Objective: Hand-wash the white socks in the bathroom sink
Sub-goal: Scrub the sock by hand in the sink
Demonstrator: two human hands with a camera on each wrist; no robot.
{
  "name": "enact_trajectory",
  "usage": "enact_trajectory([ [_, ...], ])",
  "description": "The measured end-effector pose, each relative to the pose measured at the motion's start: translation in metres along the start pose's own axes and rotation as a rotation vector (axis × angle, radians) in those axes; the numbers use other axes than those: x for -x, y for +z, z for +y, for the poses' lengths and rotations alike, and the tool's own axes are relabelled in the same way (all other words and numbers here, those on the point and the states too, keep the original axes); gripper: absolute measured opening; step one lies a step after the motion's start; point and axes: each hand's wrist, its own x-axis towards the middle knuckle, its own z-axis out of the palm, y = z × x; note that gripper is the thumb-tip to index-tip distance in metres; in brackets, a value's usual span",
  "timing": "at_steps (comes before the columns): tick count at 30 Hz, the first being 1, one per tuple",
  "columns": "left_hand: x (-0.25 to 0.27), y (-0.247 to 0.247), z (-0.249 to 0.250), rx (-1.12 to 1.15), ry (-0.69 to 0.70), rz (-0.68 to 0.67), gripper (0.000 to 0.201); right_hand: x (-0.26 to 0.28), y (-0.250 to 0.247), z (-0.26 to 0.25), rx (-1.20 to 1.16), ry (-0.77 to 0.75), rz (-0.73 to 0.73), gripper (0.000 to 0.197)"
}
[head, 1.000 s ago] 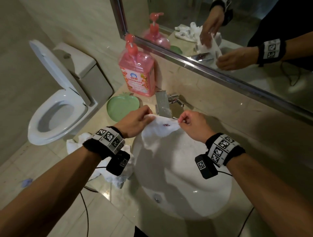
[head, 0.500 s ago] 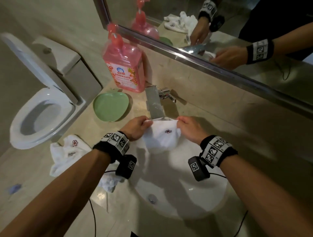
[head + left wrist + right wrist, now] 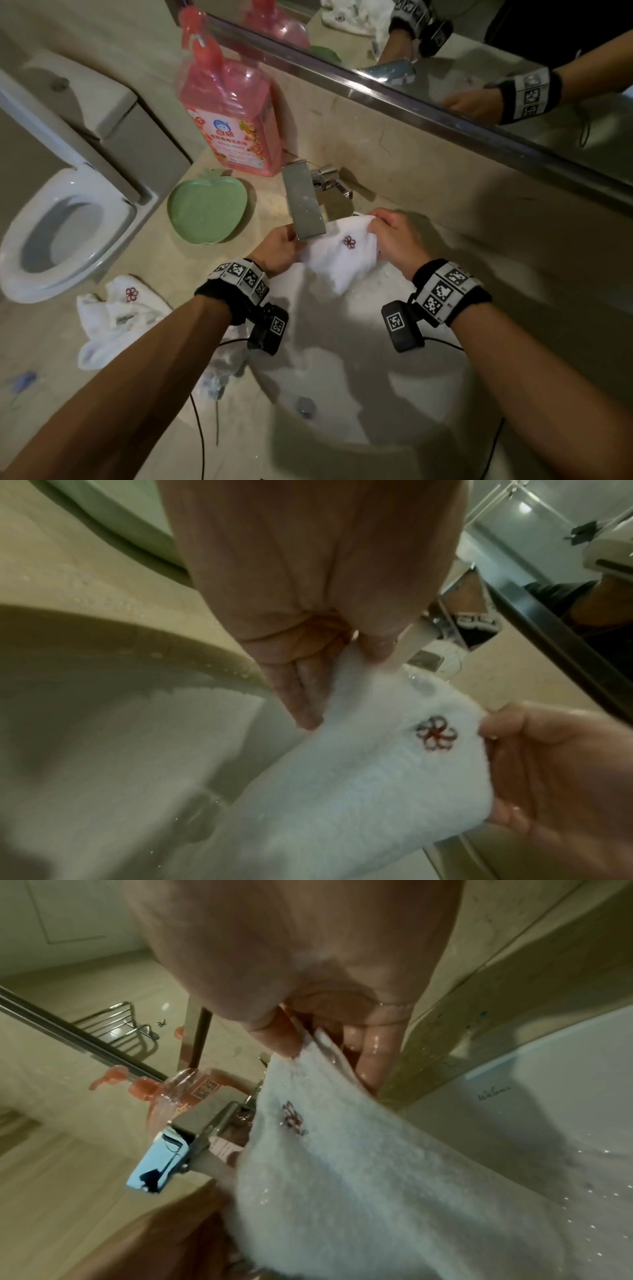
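A white sock (image 3: 337, 260) with a small red flower mark hangs stretched under the chrome faucet spout (image 3: 303, 205), over the white sink basin (image 3: 359, 394). My left hand (image 3: 279, 248) pinches its left cuff edge; my right hand (image 3: 394, 240) pinches the right edge. In the left wrist view the left hand (image 3: 329, 658) grips the sock (image 3: 359, 777) between thumb and fingers. The right wrist view has wet fingers (image 3: 369, 1053) clamping the sock (image 3: 359, 1177) beside the faucet (image 3: 192, 1137). More white socks (image 3: 116, 322) lie piled on the counter to the left.
A pink pump bottle of detergent (image 3: 229, 113) stands behind a green apple-shaped dish (image 3: 207, 207) left of the faucet. A toilet (image 3: 65, 219) with its lid up sits at far left. A mirror (image 3: 445, 51) runs along the back wall. Cables trail off the counter's front edge.
Both hands have carried the sock back and slightly right, so its cuff now sits right under the faucet spout. The head view has tilted down and closer.
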Motion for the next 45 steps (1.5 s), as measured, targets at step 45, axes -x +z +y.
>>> enact_trajectory([
  [45, -0.018, 0.005, -0.011, -0.069, 0.065, 0.039, 0.013, -0.013, 0.001, 0.026, 0.436, 0.028, -0.408, 0.059],
])
